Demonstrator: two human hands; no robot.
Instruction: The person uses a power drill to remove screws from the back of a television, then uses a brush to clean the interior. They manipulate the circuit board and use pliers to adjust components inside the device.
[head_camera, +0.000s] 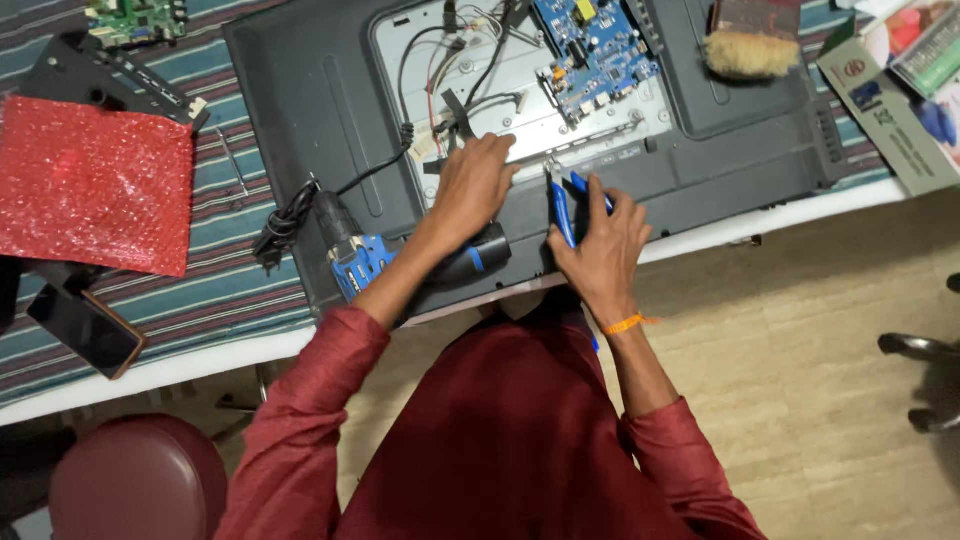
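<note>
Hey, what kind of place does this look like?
Probably an electronics repair bench: a flat black television lies back-open showing a blue circuit board, a blue and black cordless drill lies beside it, and the right hand holds blue-handled pliers.

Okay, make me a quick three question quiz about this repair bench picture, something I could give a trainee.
1. True or false: the right hand holds blue-handled pliers.
2. What does the left hand rest on: A the red bubble wrap, B the metal panel in the opened television back, C the brush?
3. Which tool lies under the left forearm?

Key: 1 true; 2 B; 3 the blue and black cordless drill.
</note>
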